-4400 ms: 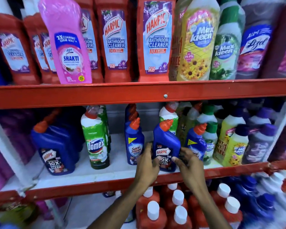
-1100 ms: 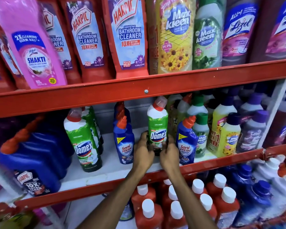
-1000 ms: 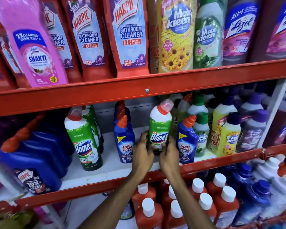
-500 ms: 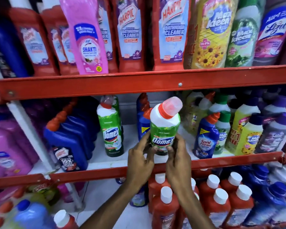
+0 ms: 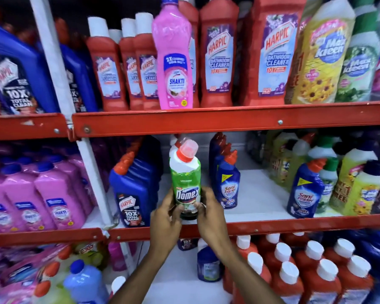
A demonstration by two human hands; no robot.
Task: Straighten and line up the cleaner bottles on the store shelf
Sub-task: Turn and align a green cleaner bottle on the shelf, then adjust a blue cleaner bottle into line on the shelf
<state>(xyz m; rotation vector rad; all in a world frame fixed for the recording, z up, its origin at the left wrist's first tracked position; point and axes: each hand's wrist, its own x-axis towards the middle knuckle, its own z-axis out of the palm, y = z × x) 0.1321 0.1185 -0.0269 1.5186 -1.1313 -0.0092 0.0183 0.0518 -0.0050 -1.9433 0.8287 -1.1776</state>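
A green and white Domex bottle (image 5: 186,178) with a red cap stands at the front of the middle shelf (image 5: 261,226). My left hand (image 5: 166,218) and my right hand (image 5: 208,212) both grip its lower part, one on each side. More Domex bottles are hidden behind it. To its left stands a row of blue Harpic bottles (image 5: 133,194). To its right stands a row of blue Sani Fresh bottles (image 5: 227,183), and a single Sani Fresh bottle (image 5: 304,193) further right.
The upper shelf holds red Harpic bathroom cleaner bottles (image 5: 216,60) and a pink Shakti bottle (image 5: 173,62). Max Kleen bottles (image 5: 358,187) fill the middle shelf's right end. Pink bottles (image 5: 31,198) fill the left bay. Red white-capped bottles (image 5: 294,270) stand below.
Both hands carried the Domex bottle leftwards from beside the right Sani Fresh bottle to the spot in front of the other Domex bottles. The view shifted left too.
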